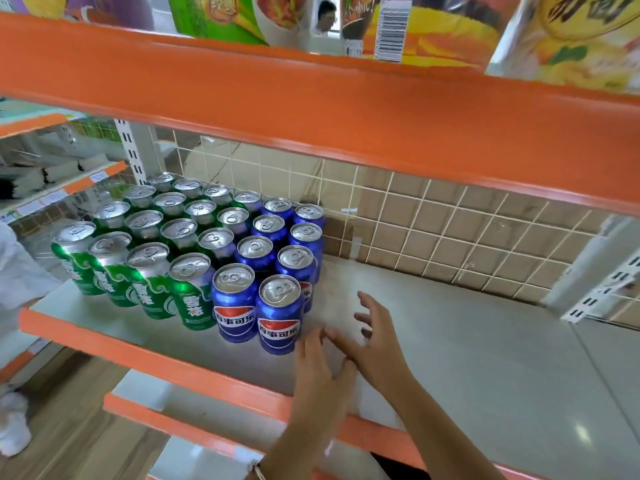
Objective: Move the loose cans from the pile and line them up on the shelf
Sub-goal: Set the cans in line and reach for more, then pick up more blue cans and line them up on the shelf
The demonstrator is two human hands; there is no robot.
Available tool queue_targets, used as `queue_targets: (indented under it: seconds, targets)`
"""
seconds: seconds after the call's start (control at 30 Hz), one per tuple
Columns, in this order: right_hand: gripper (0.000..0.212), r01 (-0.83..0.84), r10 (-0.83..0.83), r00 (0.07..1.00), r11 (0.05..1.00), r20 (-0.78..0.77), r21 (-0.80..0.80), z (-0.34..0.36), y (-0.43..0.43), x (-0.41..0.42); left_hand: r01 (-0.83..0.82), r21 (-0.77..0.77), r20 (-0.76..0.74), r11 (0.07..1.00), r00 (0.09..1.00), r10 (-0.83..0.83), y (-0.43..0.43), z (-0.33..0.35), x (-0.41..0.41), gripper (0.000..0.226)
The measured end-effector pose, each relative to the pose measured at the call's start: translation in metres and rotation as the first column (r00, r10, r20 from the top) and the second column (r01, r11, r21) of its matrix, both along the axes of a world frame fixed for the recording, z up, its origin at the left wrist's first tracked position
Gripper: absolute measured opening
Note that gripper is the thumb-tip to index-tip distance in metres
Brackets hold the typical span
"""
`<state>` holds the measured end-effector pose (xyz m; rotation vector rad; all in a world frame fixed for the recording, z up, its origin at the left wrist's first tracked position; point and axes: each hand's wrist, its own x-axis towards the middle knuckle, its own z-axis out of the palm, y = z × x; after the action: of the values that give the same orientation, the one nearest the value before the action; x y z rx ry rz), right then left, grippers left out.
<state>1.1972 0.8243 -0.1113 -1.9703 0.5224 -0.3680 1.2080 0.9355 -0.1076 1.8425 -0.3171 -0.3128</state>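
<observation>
The left hand (320,367) and right hand (375,344) hover side by side over the white shelf (467,341), fingers loose and holding nothing. The left fingertips are just beside the front can of the blue Pepsi cans (280,315). These stand upright in two rows, with rows of green cans (149,282) to their left and a wire grid (450,230) behind.

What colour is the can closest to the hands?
The can is blue, with a red, white and blue badge. The head view shows it best.
</observation>
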Motion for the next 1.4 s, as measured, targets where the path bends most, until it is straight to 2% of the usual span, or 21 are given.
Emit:
queue_targets:
  seconds: [0.1, 0.17, 0.33, 0.43, 0.63, 0.87, 1.0, 1.2, 1.4]
  targets:
    - [0.083, 0.078, -0.079, 0.997, 0.994, -0.009, -0.071, 0.008, -0.023, -0.021, 0.104, 0.108, -0.038, 0.989, 0.994, -0.101, -0.02, 0.005, 0.009, 0.079]
    - [0.085, 0.127, -0.129, 0.992, 0.987, -0.012, -0.094, 0.015, -0.039, -0.039, 0.185, 0.117, -0.02, 0.976, 0.983, -0.184, -0.035, 0.011, 0.007, 0.094]
    - [0.11, 0.259, -0.266, 0.963, 0.956, -0.035, -0.135, 0.028, -0.076, -0.1, 0.405, 0.071, 0.075, 0.912, 0.909, -0.41, -0.076, 0.021, -0.02, 0.115]
    - [0.12, 0.351, -0.361, 0.931, 0.924, -0.048, -0.151, 0.035, -0.102, -0.148, 0.503, 0.145, 0.108, 0.852, 0.848, -0.519, -0.109, 0.03, -0.049, 0.126]
    - [0.124, 0.489, -0.504, 0.863, 0.846, -0.019, -0.211, 0.047, -0.15, -0.266, 0.623, 0.21, 0.211, 0.753, 0.723, -0.658, -0.18, 0.047, -0.126, 0.128]
    - [0.121, 0.605, -0.625, 0.78, 0.751, 0.01, -0.264, 0.066, -0.197, -0.411, 0.753, 0.155, 0.295, 0.64, 0.583, -0.757, -0.26, 0.058, -0.25, 0.129]
    - [0.122, 0.675, -0.702, 0.712, 0.682, 0.006, -0.282, 0.071, -0.22, -0.483, 0.756, 0.215, 0.306, 0.618, 0.549, -0.778, -0.299, 0.062, -0.321, 0.136]
    - [0.116, 0.758, -0.781, 0.622, 0.58, 0.061, -0.299, 0.076, -0.249, -0.562, 0.798, 0.182, 0.315, 0.575, 0.507, -0.803, -0.349, 0.064, -0.401, 0.135]
    - [0.126, 0.82, -0.842, 0.539, 0.519, 0.022, -0.243, 0.074, -0.298, -0.612, 0.827, 0.189, 0.347, 0.529, 0.448, -0.824, -0.412, 0.065, -0.454, 0.134]
